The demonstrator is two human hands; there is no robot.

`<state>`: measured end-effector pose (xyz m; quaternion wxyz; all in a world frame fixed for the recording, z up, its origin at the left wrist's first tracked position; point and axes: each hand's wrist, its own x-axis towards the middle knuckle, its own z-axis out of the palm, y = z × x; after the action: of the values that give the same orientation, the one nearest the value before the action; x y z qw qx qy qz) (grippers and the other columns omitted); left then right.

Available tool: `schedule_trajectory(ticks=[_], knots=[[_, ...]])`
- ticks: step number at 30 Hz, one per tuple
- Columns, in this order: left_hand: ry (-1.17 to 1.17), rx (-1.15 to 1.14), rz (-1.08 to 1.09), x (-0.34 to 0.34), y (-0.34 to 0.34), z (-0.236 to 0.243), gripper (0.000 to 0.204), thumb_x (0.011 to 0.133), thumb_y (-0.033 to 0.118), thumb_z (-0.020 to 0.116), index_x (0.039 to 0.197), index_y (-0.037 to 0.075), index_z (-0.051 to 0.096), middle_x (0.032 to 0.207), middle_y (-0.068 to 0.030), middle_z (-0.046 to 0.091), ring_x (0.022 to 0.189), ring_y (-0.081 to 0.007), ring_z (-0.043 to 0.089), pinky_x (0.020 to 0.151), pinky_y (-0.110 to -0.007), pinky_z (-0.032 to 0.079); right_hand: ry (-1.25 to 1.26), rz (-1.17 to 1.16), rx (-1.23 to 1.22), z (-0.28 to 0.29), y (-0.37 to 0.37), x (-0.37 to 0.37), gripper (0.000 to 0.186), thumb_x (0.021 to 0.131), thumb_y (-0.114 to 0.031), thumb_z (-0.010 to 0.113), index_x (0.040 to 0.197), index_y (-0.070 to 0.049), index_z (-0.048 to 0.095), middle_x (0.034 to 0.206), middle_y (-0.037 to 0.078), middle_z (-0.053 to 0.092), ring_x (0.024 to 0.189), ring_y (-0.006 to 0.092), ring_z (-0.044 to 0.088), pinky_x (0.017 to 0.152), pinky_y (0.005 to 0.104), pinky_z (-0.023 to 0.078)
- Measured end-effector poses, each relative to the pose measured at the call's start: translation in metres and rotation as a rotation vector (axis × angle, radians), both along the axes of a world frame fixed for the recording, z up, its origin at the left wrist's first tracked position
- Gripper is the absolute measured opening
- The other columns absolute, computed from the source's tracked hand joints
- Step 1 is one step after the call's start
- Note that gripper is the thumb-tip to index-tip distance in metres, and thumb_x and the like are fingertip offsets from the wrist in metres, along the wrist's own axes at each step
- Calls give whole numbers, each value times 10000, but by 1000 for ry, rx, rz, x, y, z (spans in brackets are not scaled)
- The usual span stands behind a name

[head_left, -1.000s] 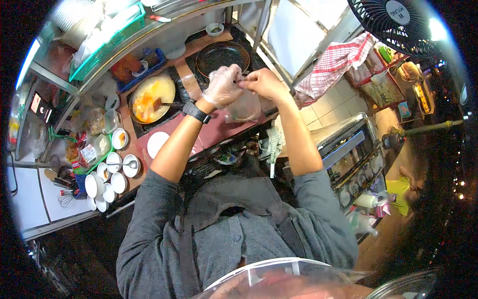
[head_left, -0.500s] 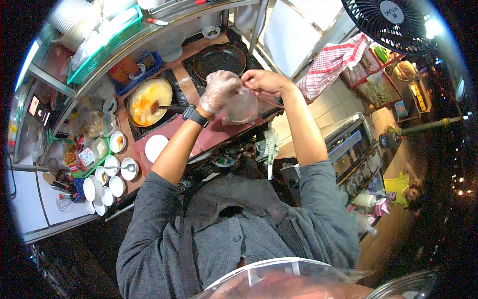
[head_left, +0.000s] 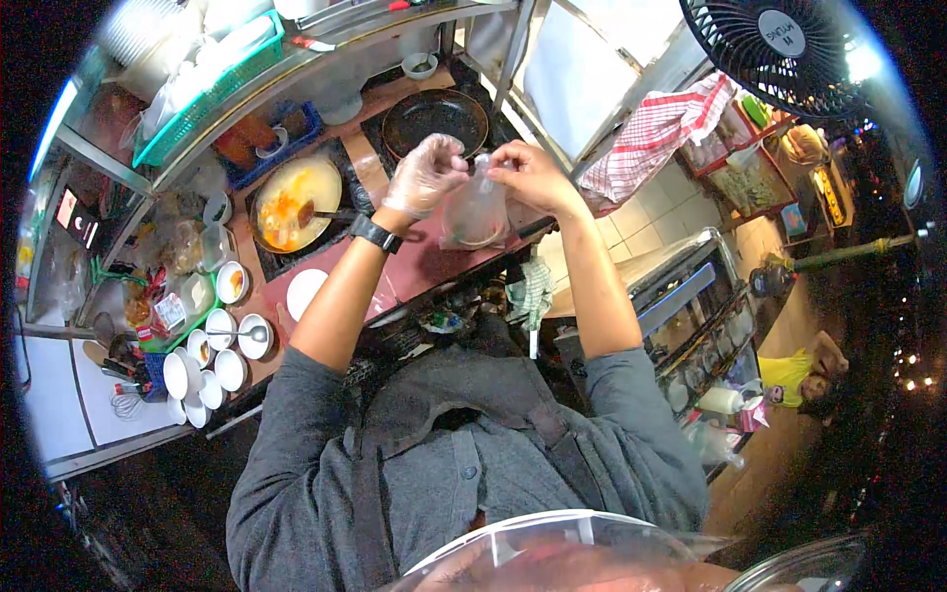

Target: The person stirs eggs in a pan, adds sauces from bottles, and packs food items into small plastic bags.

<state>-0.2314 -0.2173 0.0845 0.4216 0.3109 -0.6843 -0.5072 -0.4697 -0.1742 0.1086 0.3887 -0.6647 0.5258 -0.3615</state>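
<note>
A clear plastic bag [head_left: 475, 215] hangs upright over the red counter, its neck gathered at the top and something small, partly greenish, low inside. My bare right hand [head_left: 534, 179] pinches the gathered neck between thumb and fingers. Just left of the neck is my left hand [head_left: 426, 180], in a clear plastic glove, with its fingers curled closed; whether anything thin is between them I cannot make out. Beyond both hands sits a dark frying pan [head_left: 435, 120] on the stove. To the left, another pan [head_left: 298, 202] holds a yellow-orange mixture and a dark-handled spatula [head_left: 333, 213].
A white plate [head_left: 306, 292] lies on the counter beside my left forearm. Several white bowls [head_left: 231, 369] cluster farther left. A checked cloth [head_left: 656, 138] hangs on the right, below a black fan [head_left: 774, 44]. A person in yellow [head_left: 786, 371] is at far right.
My gloved left hand has moved away from the bag's neck, leaving a small gap to the right hand. The right hand keeps its pinch, and the bag now hangs more upright.
</note>
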Motion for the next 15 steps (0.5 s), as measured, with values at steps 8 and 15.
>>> schedule_trajectory(ticks=[8,15], knots=[[-71,25,-47,-5,14,15,443,880,10,761,1279,58,575,1044,-36,670,950,-110,637,867,-290,542,68,111,-114,13,3,13,147,864,-121,793,932,-51,683,891,-38,586,788,60,516,682,248,443],[-214,29,71,-3,14,15,384,857,93,811,1198,56,638,1020,7,657,898,-76,597,849,-260,524,35,140,-42,18,8,8,127,847,-107,757,882,-52,648,877,-10,586,776,77,525,694,264,449]])
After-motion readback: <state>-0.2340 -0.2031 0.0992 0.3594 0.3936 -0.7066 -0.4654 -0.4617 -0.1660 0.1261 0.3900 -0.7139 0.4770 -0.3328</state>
